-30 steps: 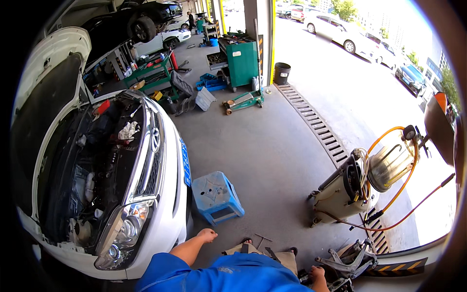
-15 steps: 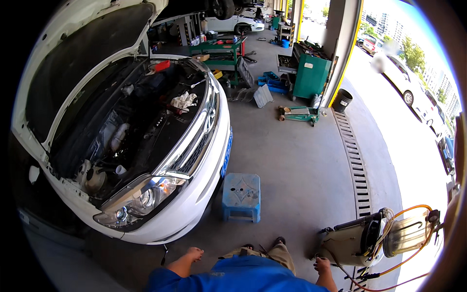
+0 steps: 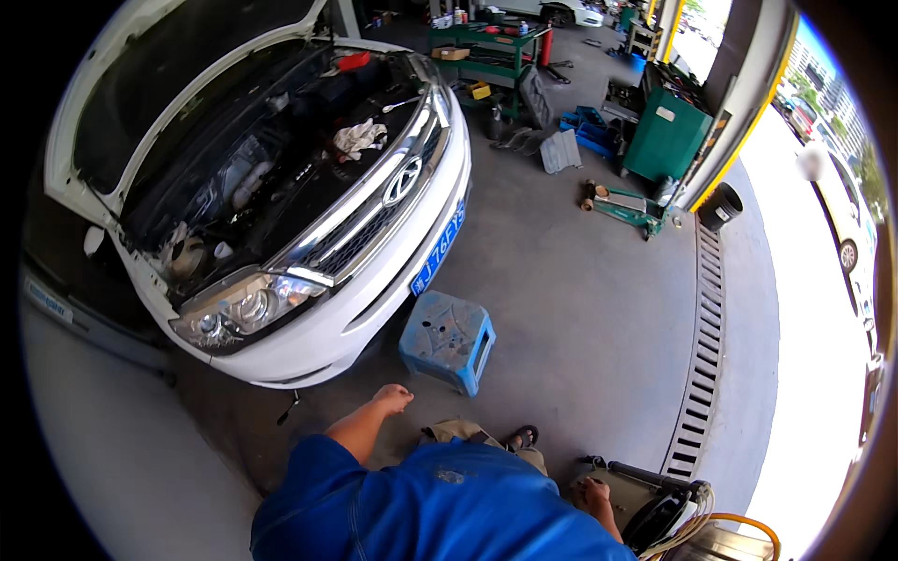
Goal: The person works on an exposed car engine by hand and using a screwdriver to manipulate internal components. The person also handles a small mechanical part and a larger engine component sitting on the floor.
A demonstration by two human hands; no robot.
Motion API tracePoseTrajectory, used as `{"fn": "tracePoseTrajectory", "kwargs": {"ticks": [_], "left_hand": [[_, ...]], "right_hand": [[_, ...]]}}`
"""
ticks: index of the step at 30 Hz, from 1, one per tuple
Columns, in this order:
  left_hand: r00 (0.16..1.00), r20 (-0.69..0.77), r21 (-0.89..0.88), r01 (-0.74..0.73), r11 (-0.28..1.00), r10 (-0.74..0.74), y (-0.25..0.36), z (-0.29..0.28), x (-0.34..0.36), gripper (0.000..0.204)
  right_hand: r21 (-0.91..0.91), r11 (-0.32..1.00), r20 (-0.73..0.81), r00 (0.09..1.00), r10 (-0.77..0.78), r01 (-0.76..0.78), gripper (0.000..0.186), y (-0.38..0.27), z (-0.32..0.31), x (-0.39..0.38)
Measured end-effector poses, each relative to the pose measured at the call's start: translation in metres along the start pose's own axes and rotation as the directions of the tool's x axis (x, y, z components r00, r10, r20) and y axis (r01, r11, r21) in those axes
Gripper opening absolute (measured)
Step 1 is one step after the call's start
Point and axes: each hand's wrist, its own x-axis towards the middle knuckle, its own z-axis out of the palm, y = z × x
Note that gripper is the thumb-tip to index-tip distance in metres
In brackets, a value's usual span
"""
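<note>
My left hand [image 3: 394,399] reaches forward over the floor with its fingers curled closed, and nothing shows in it. It is nearest to a blue plastic stool [image 3: 447,338], with a gap between them. Low on the right, my right hand [image 3: 591,493] hangs beside a beige tank on a wheeled unit [image 3: 629,510]. Its fingers are curled; whatever they may hold is hidden. Ahead on the left stands a white car [image 3: 393,266] with its hood [image 3: 201,61] raised. A crumpled white rag [image 3: 360,138] and a red object [image 3: 354,62] lie in the engine bay.
A green trolley jack [image 3: 625,206] sits on the floor before a green tool cabinet [image 3: 666,136]. A green work cart [image 3: 482,56] stands farther back. A floor drain grate [image 3: 703,355] runs along the right. A black bucket [image 3: 720,206] is by the pillar.
My view has turned and moved nearer to the stool and the car. My left hand has swung forward toward the stool. My right hand has come closer to the wheeled tank.
</note>
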Motion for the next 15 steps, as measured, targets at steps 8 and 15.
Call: {"fn": "tracePoseTrajectory", "kwargs": {"ticks": [8,15], "left_hand": [[0.945,0.156,-0.140,-0.266,0.954,0.287,0.260,0.117,0.045,0.037],[0.992,0.102,0.002,0.069,0.998,-0.069,0.281,0.081,0.165,0.028]], "right_hand": [[-0.237,0.913,-0.009,0.939,-0.344,0.332,0.013,-0.037,-0.131,0.217],[0.146,0.987,0.050,0.997,0.055,-0.062,0.020,-0.246,-0.101,0.244]]}}
